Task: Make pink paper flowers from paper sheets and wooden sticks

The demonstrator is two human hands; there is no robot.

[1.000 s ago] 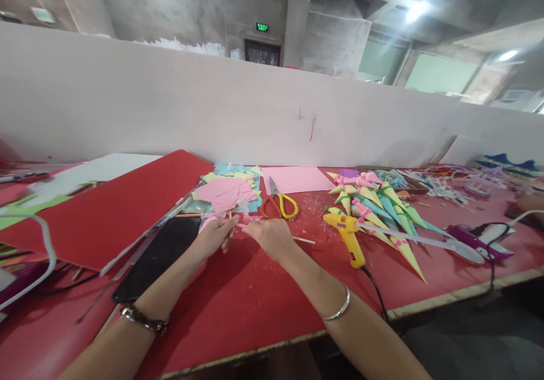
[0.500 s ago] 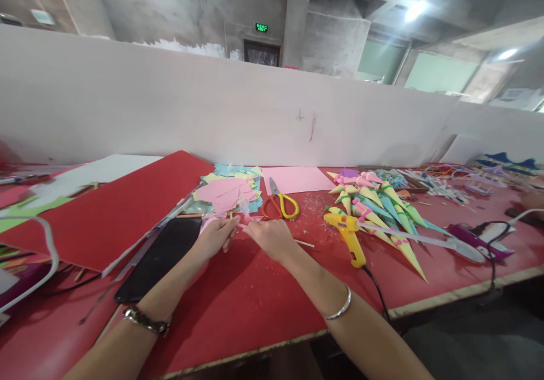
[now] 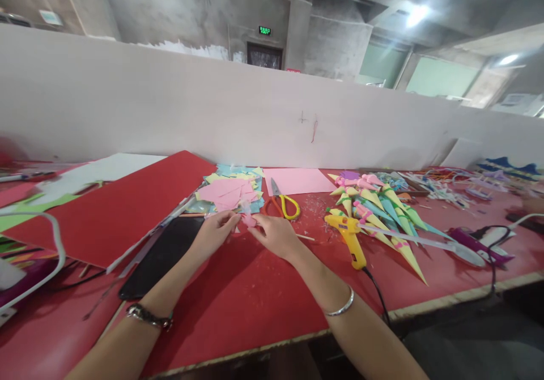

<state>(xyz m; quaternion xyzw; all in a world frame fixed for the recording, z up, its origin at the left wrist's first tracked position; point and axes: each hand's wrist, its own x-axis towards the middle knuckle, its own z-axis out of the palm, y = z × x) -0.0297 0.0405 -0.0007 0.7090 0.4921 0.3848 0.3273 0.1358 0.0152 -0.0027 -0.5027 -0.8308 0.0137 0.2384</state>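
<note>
A small folded pink paper piece (image 3: 249, 220) sits between my two hands over the red table. My left hand (image 3: 217, 231) is closed in a pinch at its left side. On the other side, the thumb and fingers of my right hand (image 3: 275, 235) are closed on the same piece. Just behind lies a stack of pink paper pieces (image 3: 227, 192), on top of yellow and blue ones. Scissors (image 3: 284, 206) with one red-orange and one yellow handle rest right beyond my right hand. The finer folds are hidden by my fingers.
A yellow glue gun (image 3: 349, 237) with a cord lies to the right, beside a pile of decorated paper cones (image 3: 382, 204). A black phone-like slab (image 3: 164, 258) and a large red sheet (image 3: 127, 210) lie left. Pink sheet (image 3: 300, 181) lies at the back, against the white partition (image 3: 191, 102).
My hands have drawn slightly apart and turned, so the pink piece between the fingertips shows more. The right fingers have opened out a little from a tighter curl. The view has shifted slightly.
</note>
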